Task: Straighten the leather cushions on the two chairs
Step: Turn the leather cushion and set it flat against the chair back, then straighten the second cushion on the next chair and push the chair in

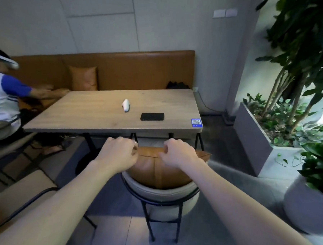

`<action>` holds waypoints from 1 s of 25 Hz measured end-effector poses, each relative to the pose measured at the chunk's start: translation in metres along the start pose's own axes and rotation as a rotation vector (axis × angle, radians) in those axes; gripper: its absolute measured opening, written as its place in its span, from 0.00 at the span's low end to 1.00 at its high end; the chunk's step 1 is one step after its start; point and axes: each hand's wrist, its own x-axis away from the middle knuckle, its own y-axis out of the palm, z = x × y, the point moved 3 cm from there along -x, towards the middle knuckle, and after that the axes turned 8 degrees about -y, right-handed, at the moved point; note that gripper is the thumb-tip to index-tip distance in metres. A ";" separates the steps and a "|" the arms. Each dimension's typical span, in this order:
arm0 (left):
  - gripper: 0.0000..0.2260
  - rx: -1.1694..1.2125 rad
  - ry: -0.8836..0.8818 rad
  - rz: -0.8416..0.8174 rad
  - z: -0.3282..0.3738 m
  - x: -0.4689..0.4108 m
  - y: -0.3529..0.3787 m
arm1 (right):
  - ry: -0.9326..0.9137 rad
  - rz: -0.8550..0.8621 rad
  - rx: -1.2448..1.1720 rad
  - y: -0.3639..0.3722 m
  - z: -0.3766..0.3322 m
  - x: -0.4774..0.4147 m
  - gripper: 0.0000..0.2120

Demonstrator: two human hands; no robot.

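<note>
The leather cushion (159, 171) is being gripped along its top edge by both hands, left hand (119, 154) and right hand (177, 153); the second chair (20, 195) looks untouched.

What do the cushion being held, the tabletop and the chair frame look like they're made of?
Cushion: tan leather or faux leather, with a soft sheen, a stitched centre seam and creases under both hands' grip.
Tabletop: pale wood or wood-look laminate, matte, with faint grain streaks.
Chair frame: thin black metal rods, apparently painted.
</note>
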 end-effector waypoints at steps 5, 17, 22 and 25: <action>0.16 0.022 -0.080 0.309 -0.085 0.080 -0.109 | -0.285 0.287 0.163 -0.058 -0.153 0.052 0.13; 0.26 -0.045 -0.242 0.803 -0.306 0.292 -0.264 | -0.683 0.843 0.154 -0.100 -0.462 0.147 0.30; 0.28 -0.067 -0.392 0.780 -0.393 0.336 -0.263 | -0.754 0.808 0.129 -0.066 -0.542 0.133 0.31; 0.28 -0.074 -0.488 0.749 -0.435 0.350 -0.248 | -0.776 0.744 0.129 -0.034 -0.575 0.111 0.33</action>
